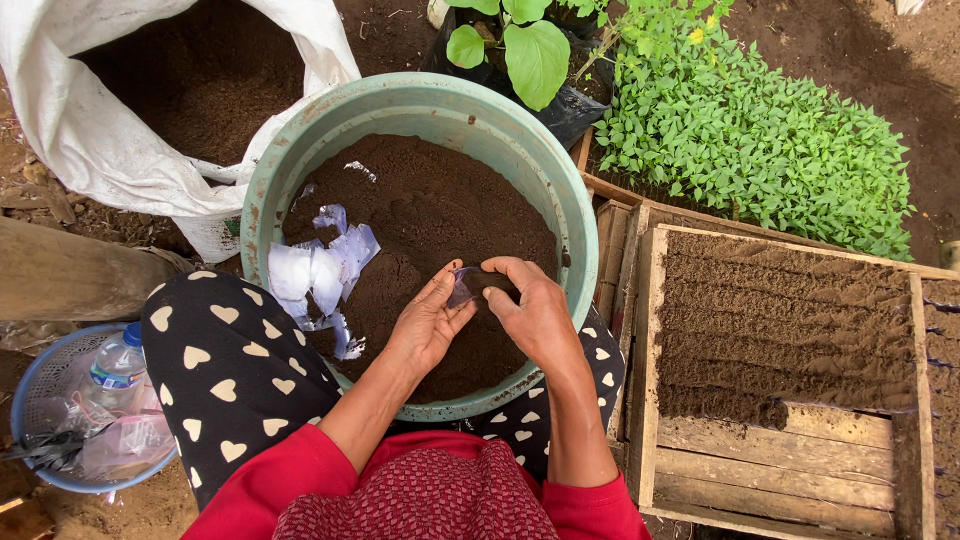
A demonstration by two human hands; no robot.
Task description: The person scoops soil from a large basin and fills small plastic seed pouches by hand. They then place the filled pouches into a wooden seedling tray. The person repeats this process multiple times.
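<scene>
A small clear plastic bag (462,288) is held between both hands over a round green tub (578,215) filled with dark soil (430,200). The left hand (430,320) is partly closed, its fingertips pinched on the bag's left edge; the right hand (535,310) is curled over, with thumb and fingers gripped on the bag's right edge. The bag is kept just above the soil, near the near middle of the tub.

A loose heap of further clear plastic bags (320,270) is laid on the soil at the tub's left side, close to a knee clothed in black fabric with cream hearts (225,375). Red sleeves are seen at the near edge.

To the far left, a white sack (90,140) of dark soil is stood open. At the near left, a blue basket (30,400) is placed, with a plastic bottle (118,365) and crumpled plastic inside. To the right, a wooden tray (800,470) partly filled with furrowed soil is set, and beyond it a dense bed of green seedlings (760,140) is seen. A larger-leaved plant in a black bag (530,55) is stood at the far side of the tub.
</scene>
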